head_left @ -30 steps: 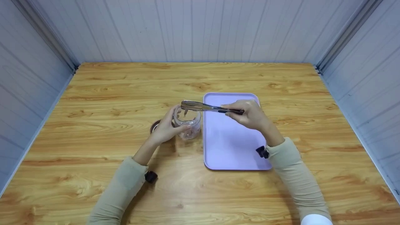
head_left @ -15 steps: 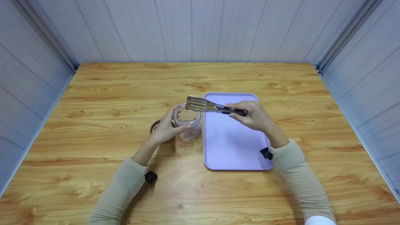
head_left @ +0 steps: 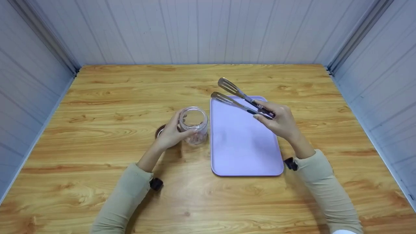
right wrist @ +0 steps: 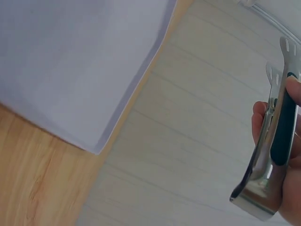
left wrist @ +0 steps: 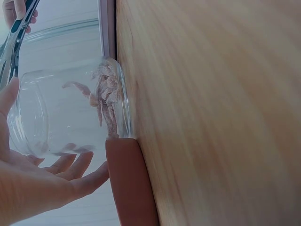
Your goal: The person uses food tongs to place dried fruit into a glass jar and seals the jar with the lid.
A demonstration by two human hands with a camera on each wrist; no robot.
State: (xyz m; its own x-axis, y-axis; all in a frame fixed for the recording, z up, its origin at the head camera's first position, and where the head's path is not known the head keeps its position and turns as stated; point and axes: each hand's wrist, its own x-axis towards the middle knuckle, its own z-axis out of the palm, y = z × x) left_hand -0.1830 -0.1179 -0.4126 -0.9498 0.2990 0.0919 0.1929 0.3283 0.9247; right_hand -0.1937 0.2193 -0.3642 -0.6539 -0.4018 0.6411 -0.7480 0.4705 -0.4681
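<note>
My left hand [head_left: 169, 136] grips a clear jar [head_left: 197, 137] from its left side, thumb across the front and fingers behind. The jar stands upright and uncovered on the table. Through its wall, the left wrist view shows crinkled, pale pinkish-brown pieces [left wrist: 107, 89] gathered at the bottom. In my right hand [head_left: 282, 122] is a pair of metal serving tongs [head_left: 239, 105] with slotted ends and dark grips. The tongs' arms are spread, with nothing between them, above the far part of a lilac tray [head_left: 247, 149].
A round brown lid [left wrist: 130, 183] lies on the wooden table [head_left: 113, 97] beside the jar, partly hidden by my left hand in the head view. The tray lies just right of the jar. Pale panel walls [head_left: 208, 32] enclose the table's back and sides.
My right hand has moved right, taking the tongs from over the jar to over the tray. Their arms have spread. A small strip earlier seen below their tips no longer shows. My left hand stays put.
</note>
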